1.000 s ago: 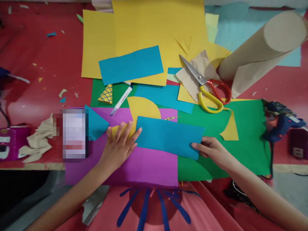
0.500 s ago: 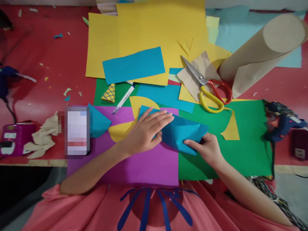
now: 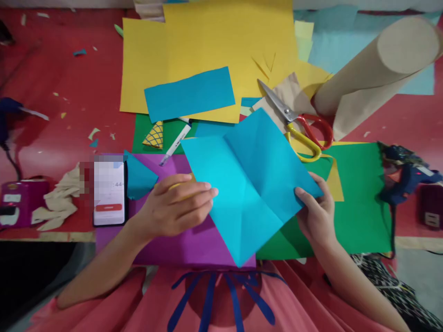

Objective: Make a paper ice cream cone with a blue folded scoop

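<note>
Blue paper (image 3: 252,170) with fold lines

My right grip (image 3: 316,212) is pinched on its right corner, thumb on top. My left grip (image 3: 182,205) is at its left edge, but I cannot tell if it holds on. The paper is over the purple sheet (image 3: 173,249) and green sheet (image 3: 363,212) on the red table (image 3: 38,78), near the scissors (image 3: 287,112).
</note>
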A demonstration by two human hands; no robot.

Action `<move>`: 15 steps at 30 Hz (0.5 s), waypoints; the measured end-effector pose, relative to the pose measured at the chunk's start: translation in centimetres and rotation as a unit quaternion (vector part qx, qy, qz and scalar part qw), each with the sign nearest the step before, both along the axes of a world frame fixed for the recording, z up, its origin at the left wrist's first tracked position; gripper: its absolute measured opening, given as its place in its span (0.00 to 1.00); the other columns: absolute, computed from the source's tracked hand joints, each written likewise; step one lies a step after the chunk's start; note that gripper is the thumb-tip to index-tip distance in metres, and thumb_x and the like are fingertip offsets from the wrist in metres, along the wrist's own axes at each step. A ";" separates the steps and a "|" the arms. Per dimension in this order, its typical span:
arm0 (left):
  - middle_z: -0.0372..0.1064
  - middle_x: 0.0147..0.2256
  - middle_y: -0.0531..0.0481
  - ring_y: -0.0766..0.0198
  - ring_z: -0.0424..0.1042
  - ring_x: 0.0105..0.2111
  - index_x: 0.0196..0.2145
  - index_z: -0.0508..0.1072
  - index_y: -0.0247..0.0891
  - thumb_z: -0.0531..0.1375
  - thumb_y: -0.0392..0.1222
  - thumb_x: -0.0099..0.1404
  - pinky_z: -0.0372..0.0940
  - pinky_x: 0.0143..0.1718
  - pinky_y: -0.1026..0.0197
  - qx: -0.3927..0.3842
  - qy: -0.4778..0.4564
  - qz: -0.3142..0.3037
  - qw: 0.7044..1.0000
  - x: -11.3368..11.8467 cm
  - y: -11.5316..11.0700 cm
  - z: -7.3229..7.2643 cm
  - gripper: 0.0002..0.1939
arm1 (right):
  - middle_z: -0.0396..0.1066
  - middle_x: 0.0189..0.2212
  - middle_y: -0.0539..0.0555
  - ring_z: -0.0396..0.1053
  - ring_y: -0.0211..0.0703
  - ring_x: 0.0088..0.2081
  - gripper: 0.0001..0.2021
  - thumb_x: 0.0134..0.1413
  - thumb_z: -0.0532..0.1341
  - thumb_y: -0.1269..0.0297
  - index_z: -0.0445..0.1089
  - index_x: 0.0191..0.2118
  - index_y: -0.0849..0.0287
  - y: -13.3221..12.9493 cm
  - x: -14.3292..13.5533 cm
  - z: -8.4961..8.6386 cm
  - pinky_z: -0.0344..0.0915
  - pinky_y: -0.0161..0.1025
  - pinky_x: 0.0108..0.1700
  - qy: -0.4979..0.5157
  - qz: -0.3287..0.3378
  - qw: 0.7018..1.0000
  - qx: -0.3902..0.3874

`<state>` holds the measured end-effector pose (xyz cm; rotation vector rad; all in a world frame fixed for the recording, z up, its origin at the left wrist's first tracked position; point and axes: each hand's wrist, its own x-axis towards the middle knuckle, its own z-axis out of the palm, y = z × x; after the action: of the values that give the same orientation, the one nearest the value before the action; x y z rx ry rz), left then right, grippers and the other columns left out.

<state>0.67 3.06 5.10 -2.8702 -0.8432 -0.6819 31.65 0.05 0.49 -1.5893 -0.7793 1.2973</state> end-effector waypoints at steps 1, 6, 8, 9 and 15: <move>0.77 0.45 0.58 0.68 0.74 0.48 0.39 0.72 0.43 0.60 0.31 0.65 0.63 0.60 0.60 -0.022 0.012 0.005 1.000 -0.6 0.0 -0.7 0.08 | 0.63 0.19 0.42 0.61 0.36 0.14 0.24 0.53 0.65 0.59 0.61 0.55 0.47 -0.5 0.3 -0.1 0.61 0.34 0.15 -0.003 0.020 1.000 0.008; 0.75 0.50 0.45 0.63 0.72 0.53 0.45 0.71 0.36 0.53 0.32 0.69 0.69 0.55 0.58 -0.167 0.002 0.041 0.985 -2.8 -0.2 -4.7 0.10 | 0.73 0.27 0.47 0.72 0.38 0.22 0.25 0.61 0.60 0.65 0.59 0.62 0.44 -2.7 2.1 -0.1 0.70 0.35 0.23 -0.154 0.281 0.945 0.066; 0.74 0.51 0.46 0.63 0.71 0.54 0.47 0.71 0.37 0.51 0.33 0.71 0.69 0.56 0.58 -0.197 0.008 0.060 0.979 -3.2 -0.5 -5.5 0.12 | 0.75 0.34 0.52 0.74 0.39 0.27 0.19 0.64 0.54 0.68 0.64 0.59 0.48 -2.8 3.0 -0.1 0.71 0.35 0.27 -0.260 0.365 0.885 0.125; 0.73 0.52 0.47 0.63 0.71 0.55 0.48 0.70 0.38 0.50 0.34 0.72 0.69 0.56 0.57 -0.211 0.011 0.065 0.975 -3.4 -0.6 -5.6 0.13 | 0.75 0.37 0.54 0.75 0.42 0.31 0.20 0.65 0.52 0.69 0.64 0.60 0.49 -2.6 3.4 -0.1 0.72 0.37 0.30 -0.322 0.378 0.851 0.170; 0.71 0.55 0.48 0.63 0.68 0.57 0.56 0.66 0.41 0.49 0.38 0.73 0.66 0.57 0.57 -0.302 0.004 0.084 0.950 -4.1 -1.2 -5.7 0.17 | 0.61 0.61 0.59 0.48 0.60 0.68 0.33 0.56 0.57 0.80 0.58 0.64 0.45 -0.7 4.0 -0.6 0.58 0.59 0.62 -0.580 0.408 0.611 0.352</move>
<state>-3.45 1.84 -0.59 -3.2417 -1.5034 -0.4486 35.61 -0.65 -0.07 -1.2042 -2.6658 0.0669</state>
